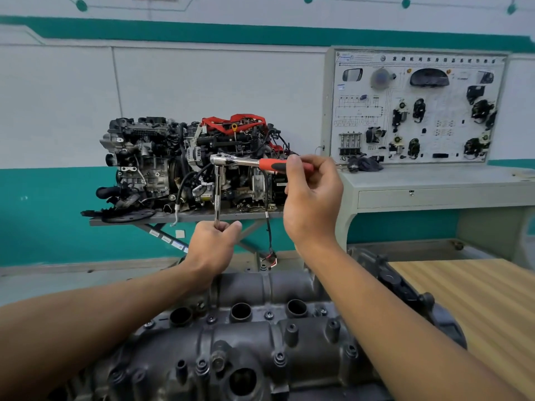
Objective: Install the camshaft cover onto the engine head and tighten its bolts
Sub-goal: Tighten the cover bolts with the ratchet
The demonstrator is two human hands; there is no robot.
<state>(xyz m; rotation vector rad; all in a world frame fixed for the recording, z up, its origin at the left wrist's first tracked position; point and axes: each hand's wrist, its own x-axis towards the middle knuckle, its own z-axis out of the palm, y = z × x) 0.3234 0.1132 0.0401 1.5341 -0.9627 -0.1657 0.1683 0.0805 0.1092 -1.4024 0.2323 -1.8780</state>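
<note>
Cover (246, 337) sits below our raised hands, clear of both. Our left hand (212, 247) grips the extension (217, 192) at its lower end; our right hand (312, 195) holds the ratchet (240, 161) handle.

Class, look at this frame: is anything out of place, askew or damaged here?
Nothing looks damaged. One oddity: a cable hangs off the edge of the display engine's stand, its connector dangling free. The camshaft cover looks squarely seated.

2 hands (212, 244), 1 ratchet (246, 162), 1 extension bar (217, 195), 1 camshaft cover (246, 340), perhaps 4 round wells (241, 311)
</note>
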